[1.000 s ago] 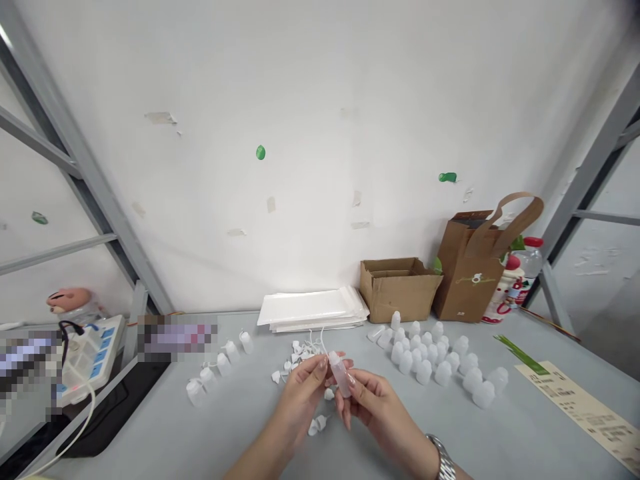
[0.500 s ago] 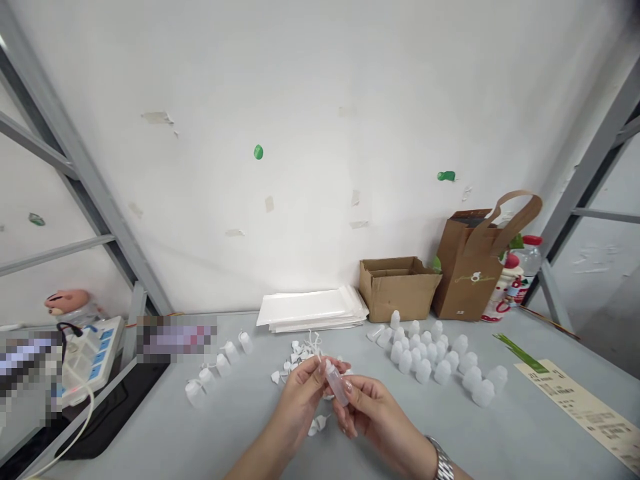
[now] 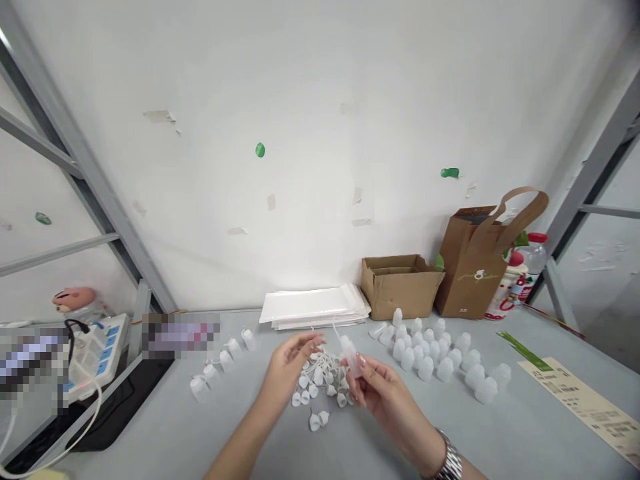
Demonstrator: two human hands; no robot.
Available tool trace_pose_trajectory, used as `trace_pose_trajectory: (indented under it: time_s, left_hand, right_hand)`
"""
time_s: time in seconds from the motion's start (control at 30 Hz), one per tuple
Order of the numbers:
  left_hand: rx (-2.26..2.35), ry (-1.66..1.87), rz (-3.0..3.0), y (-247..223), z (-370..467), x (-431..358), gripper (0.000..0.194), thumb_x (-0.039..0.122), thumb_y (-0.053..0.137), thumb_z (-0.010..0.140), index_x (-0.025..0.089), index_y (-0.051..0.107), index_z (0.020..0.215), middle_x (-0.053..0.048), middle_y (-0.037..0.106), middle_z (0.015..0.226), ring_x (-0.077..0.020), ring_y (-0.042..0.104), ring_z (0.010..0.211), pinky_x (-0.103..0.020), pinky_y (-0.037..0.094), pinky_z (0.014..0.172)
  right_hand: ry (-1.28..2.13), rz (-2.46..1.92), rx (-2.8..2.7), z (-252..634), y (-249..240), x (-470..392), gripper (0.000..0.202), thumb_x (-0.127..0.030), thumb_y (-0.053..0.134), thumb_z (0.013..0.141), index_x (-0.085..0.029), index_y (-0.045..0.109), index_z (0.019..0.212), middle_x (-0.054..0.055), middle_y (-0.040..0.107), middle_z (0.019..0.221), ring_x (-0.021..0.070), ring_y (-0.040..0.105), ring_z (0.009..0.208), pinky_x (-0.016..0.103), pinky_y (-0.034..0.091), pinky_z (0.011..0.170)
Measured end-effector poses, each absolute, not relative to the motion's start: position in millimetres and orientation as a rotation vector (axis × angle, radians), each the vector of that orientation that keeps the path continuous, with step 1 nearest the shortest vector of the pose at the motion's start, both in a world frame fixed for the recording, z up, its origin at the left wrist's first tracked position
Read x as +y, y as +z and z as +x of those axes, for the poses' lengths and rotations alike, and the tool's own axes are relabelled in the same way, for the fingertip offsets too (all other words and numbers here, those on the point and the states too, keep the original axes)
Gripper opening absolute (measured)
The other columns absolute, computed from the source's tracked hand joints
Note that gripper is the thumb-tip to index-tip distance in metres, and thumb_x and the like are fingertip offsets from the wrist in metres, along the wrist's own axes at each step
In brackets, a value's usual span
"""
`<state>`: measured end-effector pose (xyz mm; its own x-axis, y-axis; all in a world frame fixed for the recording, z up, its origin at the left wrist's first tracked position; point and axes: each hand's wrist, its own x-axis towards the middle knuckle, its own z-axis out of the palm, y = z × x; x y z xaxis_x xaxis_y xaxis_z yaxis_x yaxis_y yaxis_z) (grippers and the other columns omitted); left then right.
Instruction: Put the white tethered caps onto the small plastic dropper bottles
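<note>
My right hand (image 3: 383, 387) grips a small translucent dropper bottle (image 3: 354, 363) between thumb and fingers, with the bottle tilted. A thin pale strip (image 3: 337, 328) rises from its top end. To the left, my left hand (image 3: 296, 360) hovers apart from the bottle, its fingers loosely bent and apart, with nothing visible in them. Beneath and between the hands lies a pile of small white caps (image 3: 317, 380) with thin tails. Two similar caps (image 3: 319, 420) sit nearer to me.
Several uncapped translucent bottles (image 3: 425, 367) stand at the right. At the left is a row of capped bottles (image 3: 226, 361). White envelopes (image 3: 310, 307), a cardboard box (image 3: 400, 293) and a brown paper bag (image 3: 467, 280) are along the wall. A power strip (image 3: 105, 360) lies far left.
My left hand has come off the bottle and moved left. My right hand keeps the bottle and has shifted slightly right, leaving more of the cap pile visible.
</note>
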<state>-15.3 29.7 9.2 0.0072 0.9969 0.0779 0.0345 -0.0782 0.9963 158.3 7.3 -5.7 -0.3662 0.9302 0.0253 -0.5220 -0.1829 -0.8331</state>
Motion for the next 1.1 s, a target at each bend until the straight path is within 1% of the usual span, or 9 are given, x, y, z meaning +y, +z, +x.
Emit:
trace_pose_trajectory:
  time_s: [0.07,0.13,0.23,0.4,0.57,0.8,0.87,0.97,1.1]
  left_hand:
    - [1.396,1.158,1.555,10.2,-26.5,35.4,0.021,0.039,0.064,0.068,0.02,0.068,0.076,-0.005,0.067,0.079,-0.0213,0.057,0.076,-0.029,0.04,0.069]
    - [1.423,0.939,1.836,8.5,-33.0,36.6,0.013,0.033,0.065,0.067,0.02,0.067,0.071,-0.003,0.064,0.074,-0.0202,0.056,0.073,-0.028,0.039,0.067]
    - [1.36,0.714,2.088,1.3,-31.3,31.3,0.01,0.027,0.065,0.068,0.022,0.066,0.076,-0.002,0.062,0.083,-0.0209,0.054,0.083,-0.028,0.039,0.073]
    - [1.331,0.545,2.348,-13.8,-16.4,22.4,0.02,0.02,0.061,0.073,0.024,0.063,0.092,-0.003,0.059,0.094,-0.0211,0.051,0.092,-0.031,0.038,0.079]
    - [1.396,0.475,2.458,-20.1,-10.2,22.8,0.013,0.019,0.055,0.078,0.022,0.064,0.086,-0.005,0.057,0.091,-0.0211,0.051,0.09,-0.032,0.04,0.077]
    - [1.437,0.53,2.461,-22.6,-8.4,23.9,0.015,0.016,0.052,0.078,0.021,0.065,0.084,-0.007,0.057,0.096,-0.0223,0.054,0.09,-0.034,0.043,0.078]
    - [1.411,0.636,2.427,-22.2,-9.4,24.2,0.016,0.017,0.051,0.078,0.021,0.064,0.087,-0.007,0.059,0.098,-0.0226,0.054,0.092,-0.034,0.042,0.08]
    - [1.373,0.905,2.272,-20.6,-12.2,25.8,0.015,0.023,0.051,0.08,0.023,0.063,0.09,-0.006,0.063,0.096,-0.0227,0.054,0.094,-0.035,0.041,0.083]
    - [1.454,1.114,2.004,-18.0,-14.3,28.5,0.015,0.031,0.055,0.078,0.024,0.065,0.086,-0.005,0.067,0.088,-0.0231,0.057,0.088,-0.035,0.041,0.081]
  right_hand:
    - [1.687,-0.688,-0.909,161.5,-4.6,10.5,0.033,-0.046,0.065,0.072,-0.013,0.065,0.077,-0.002,0.051,0.058,0.0077,0.04,0.049,0.022,0.033,0.053]
    - [1.658,-0.724,-0.87,163.2,-5.0,12.4,0.032,-0.045,0.066,0.072,-0.013,0.065,0.08,-0.002,0.053,0.059,0.0074,0.041,0.049,0.021,0.034,0.054]
    - [1.66,-0.719,-0.884,162.0,-7.2,12.7,0.031,-0.044,0.065,0.074,-0.014,0.065,0.08,-0.002,0.053,0.059,0.0072,0.041,0.049,0.021,0.034,0.053]
    - [1.666,-0.69,-0.953,157.4,-9.9,9.7,0.032,-0.045,0.063,0.075,-0.014,0.061,0.067,-0.002,0.052,0.058,0.0076,0.042,0.05,0.021,0.034,0.054]
    - [1.657,-0.721,-0.992,156.3,-8.4,8.4,0.034,-0.048,0.061,0.075,-0.014,0.061,0.068,-0.002,0.054,0.059,0.0084,0.043,0.051,0.022,0.035,0.055]
    - [1.619,-0.769,-1.028,156.6,-11.7,9.1,0.034,-0.049,0.061,0.074,-0.015,0.061,0.071,-0.001,0.055,0.061,0.0092,0.046,0.051,0.023,0.038,0.056]
    - [1.573,-0.8,-1.053,157.3,-13.8,8.9,0.033,-0.048,0.061,0.075,-0.015,0.061,0.075,0.0,0.059,0.066,0.0099,0.049,0.052,0.025,0.04,0.058]
    - [1.492,-0.851,-1.08,157.8,-13.7,8.6,0.033,-0.048,0.063,0.072,-0.016,0.061,0.081,0.003,0.063,0.074,0.0123,0.052,0.056,0.028,0.043,0.061]
    - [1.441,-0.916,-1.073,155.8,-10.2,9.3,0.037,-0.048,0.07,0.065,-0.016,0.06,0.082,0.003,0.064,0.071,0.0162,0.056,0.06,0.03,0.044,0.061]
